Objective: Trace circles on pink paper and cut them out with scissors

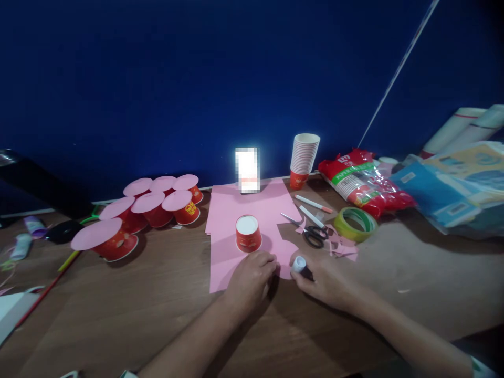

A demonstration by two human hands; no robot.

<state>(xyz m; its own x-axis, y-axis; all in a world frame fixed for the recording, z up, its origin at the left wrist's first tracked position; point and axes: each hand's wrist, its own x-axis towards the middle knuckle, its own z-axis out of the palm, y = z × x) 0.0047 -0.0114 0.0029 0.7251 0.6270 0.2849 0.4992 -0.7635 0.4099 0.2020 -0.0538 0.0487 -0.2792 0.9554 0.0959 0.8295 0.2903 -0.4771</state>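
Observation:
My left hand (250, 275) rests with curled fingers on the lower edge of a pink paper sheet (236, 210) that lies on the wooden table (157, 304). Whether the fingers pinch the sheet is hidden. My right hand (326, 281) is closed around a small glue stick (299, 265) with a white end, held just right of the left hand, beside a rounded pink cut-out part of the sheet. An upside-down red paper cup (248, 233) stands on the pink sheet just beyond my left hand.
Several upturned red cups topped with pink paper discs (151, 205) sit at the left. Black-handled scissors (311, 231), markers (314, 203), a green tape roll (355, 223), a cup stack (304, 157), a red cup package (364, 184), pink scraps and paper rolls lie right.

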